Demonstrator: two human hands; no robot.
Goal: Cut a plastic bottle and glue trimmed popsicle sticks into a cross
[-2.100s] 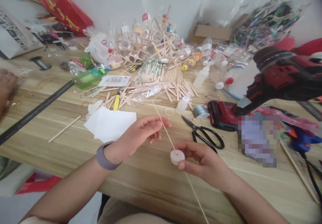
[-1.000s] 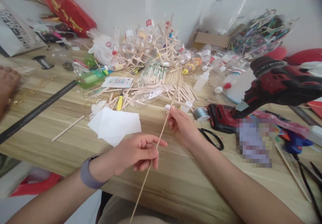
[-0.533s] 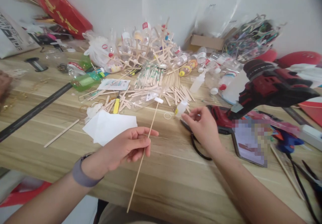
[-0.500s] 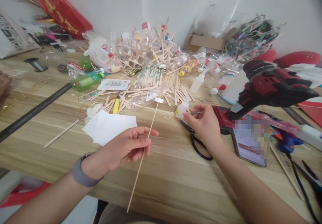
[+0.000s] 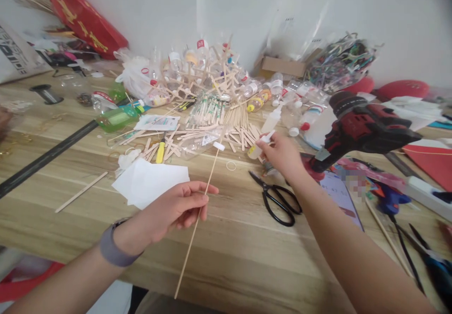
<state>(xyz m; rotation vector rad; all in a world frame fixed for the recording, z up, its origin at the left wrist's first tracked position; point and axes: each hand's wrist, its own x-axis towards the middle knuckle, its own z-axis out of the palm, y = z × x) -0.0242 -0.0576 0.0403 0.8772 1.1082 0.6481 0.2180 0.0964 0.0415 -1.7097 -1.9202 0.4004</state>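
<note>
Between the thumb and fingers of my left hand (image 5: 187, 204) is a thin wooden skewer (image 5: 192, 238), slanting away from me. A white bottle cap (image 5: 219, 146) sits at the skewer's far end. My right hand (image 5: 282, 151) is closed on a small glue bottle (image 5: 254, 151) with a yellow label and a white nozzle, which is tilted; my fingers hide part of it. Below that hand, black-handled scissors (image 5: 277, 201) lie on the table. A rubber band (image 5: 231, 165) lies between the cap and the glue bottle. White paper sheets (image 5: 150, 180) are beside my left hand.
A red and black power drill (image 5: 363, 130) stands at the right, beside a phone (image 5: 341, 194) and a blue glue gun (image 5: 391, 201). Plastic bottles, wooden sticks (image 5: 243, 135) and a larger white squeeze bottle (image 5: 271, 118) crowd the back. Part of another person's hand (image 5: 4, 118) shows at the left edge.
My right hand has closed on the glue bottle and tilted it, moving slightly away from the scissors, which now show fully. My left hand still holds the skewer. The view has shifted slightly.
</note>
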